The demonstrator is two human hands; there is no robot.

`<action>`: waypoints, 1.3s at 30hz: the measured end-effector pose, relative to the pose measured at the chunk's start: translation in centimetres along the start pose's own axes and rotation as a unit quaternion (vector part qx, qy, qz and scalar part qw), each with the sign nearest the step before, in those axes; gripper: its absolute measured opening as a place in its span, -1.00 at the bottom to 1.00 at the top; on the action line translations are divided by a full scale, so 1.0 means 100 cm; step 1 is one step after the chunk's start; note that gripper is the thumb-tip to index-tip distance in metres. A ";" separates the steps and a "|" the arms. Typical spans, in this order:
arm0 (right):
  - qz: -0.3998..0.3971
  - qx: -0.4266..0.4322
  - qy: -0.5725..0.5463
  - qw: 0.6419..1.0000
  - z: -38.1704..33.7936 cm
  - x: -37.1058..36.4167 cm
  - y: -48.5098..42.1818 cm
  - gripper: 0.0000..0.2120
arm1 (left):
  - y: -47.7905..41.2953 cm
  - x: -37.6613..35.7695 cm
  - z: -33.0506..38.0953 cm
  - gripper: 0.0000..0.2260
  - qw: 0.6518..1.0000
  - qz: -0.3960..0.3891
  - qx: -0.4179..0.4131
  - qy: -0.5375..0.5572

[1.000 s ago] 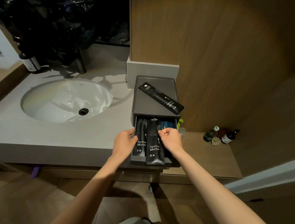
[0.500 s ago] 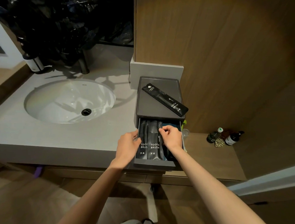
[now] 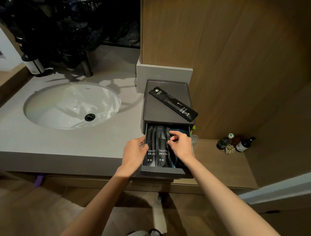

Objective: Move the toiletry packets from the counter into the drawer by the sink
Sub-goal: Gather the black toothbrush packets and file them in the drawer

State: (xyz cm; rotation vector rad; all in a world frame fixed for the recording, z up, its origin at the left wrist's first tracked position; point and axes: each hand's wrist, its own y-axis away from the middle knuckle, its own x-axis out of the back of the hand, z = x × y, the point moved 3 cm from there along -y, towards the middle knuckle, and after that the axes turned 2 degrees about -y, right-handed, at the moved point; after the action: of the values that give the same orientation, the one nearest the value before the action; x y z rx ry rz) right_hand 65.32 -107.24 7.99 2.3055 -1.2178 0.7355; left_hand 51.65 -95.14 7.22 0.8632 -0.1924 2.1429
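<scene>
Shifted deeper into the drawer (image 3: 163, 171), the right hand (image 3: 181, 145) pinches a toothbrush packet (image 3: 167, 133) under its fingertips while the left hand (image 3: 134, 152) grips the drawer's wall; a raised packet end could jam closing.

Dim, warm light; wide-angle edge distortion

Open drawer (image 3: 163, 170), right hand (image 3: 183, 145) pinching packet (image 3: 161, 141)

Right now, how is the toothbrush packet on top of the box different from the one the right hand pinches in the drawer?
The top packet lies slanted on the box lid; the drawer packet lies straight inside the open drawer. Nothing touches the top packet; the right hand pinches the drawer packet. Both are black and say TOOTH BRUSH in white.
</scene>
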 end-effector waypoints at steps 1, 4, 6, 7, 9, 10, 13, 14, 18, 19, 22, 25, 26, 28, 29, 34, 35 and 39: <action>0.000 0.026 0.030 0.999 -0.002 0.002 0.002 -0.60 | 0.000 0.000 0.000 -0.61 1.000 0.000 0.000 0.002; -0.029 0.138 0.116 0.983 -0.010 0.007 0.015 -0.59 | 0.000 0.000 -0.001 -0.61 1.000 -0.003 -0.001 0.005; -0.095 0.192 0.168 0.962 -0.013 0.005 0.025 -0.51 | -0.001 0.000 -0.002 -0.61 1.000 -0.005 -0.007 0.005; -0.135 0.202 0.196 0.950 -0.012 0.002 0.028 -0.45 | -0.001 -0.001 -0.001 -0.61 1.000 -0.005 -0.010 0.005; -0.202 0.196 0.249 0.926 -0.006 -0.004 0.031 -0.33 | -0.001 0.000 0.000 -0.61 1.000 -0.003 -0.011 0.002; -0.225 0.187 0.268 0.918 -0.003 -0.007 0.031 -0.29 | -0.001 0.000 0.001 -0.61 1.000 -0.003 -0.011 0.001; -0.239 0.172 0.296 0.909 -0.002 -0.012 0.029 -0.25 | 0.000 0.000 0.001 -0.60 1.000 -0.006 -0.009 -0.002; -0.235 0.171 0.300 0.909 -0.004 -0.013 0.028 -0.25 | 0.000 0.000 0.001 -0.60 1.000 -0.005 -0.008 -0.003; -0.229 0.166 0.311 0.907 -0.010 -0.012 0.027 -0.28 | 0.001 0.002 0.004 -0.60 0.999 -0.003 -0.021 -0.029; -0.223 0.168 0.313 0.908 -0.012 -0.009 0.027 -0.31 | 0.002 0.003 0.004 -0.60 0.999 0.002 -0.027 -0.039; -0.155 0.194 0.273 0.929 -0.023 0.010 0.027 -0.52 | 0.008 0.014 0.008 -0.63 0.996 0.063 -0.047 -0.048; -0.044 0.219 0.197 0.955 -0.042 0.036 0.018 -0.70 | 0.008 0.028 0.020 -0.65 0.983 0.137 -0.101 -0.068; -0.013 0.213 0.173 0.961 -0.047 0.045 0.012 -0.72 | 0.004 0.031 0.025 -0.64 0.978 0.147 -0.125 -0.078; 0.027 0.192 0.138 0.971 -0.054 0.059 -0.006 -0.73 | -0.006 0.032 0.036 -0.61 0.968 0.142 -0.175 -0.109; 0.035 0.178 0.132 0.975 -0.054 0.065 -0.017 -0.72 | -0.013 0.031 0.040 -0.60 0.963 0.130 -0.196 -0.133; 0.006 0.100 0.165 0.981 -0.045 0.072 -0.066 -0.60 | -0.039 0.020 0.047 -0.56 0.948 0.047 -0.202 -0.243; -0.003 0.090 0.172 0.981 -0.044 0.072 -0.073 -0.56 | -0.042 0.018 0.046 -0.56 0.943 0.038 -0.202 -0.261; -0.043 0.061 0.200 0.977 -0.039 0.065 -0.093 -0.42 | -0.045 0.013 0.040 -0.59 0.936 0.018 -0.197 -0.293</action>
State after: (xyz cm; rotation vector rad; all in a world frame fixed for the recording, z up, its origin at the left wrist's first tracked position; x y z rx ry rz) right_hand 75.22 -104.10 13.90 2.1444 -0.9055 1.2009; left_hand 56.41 -92.90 10.39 1.2301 -0.9117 1.7306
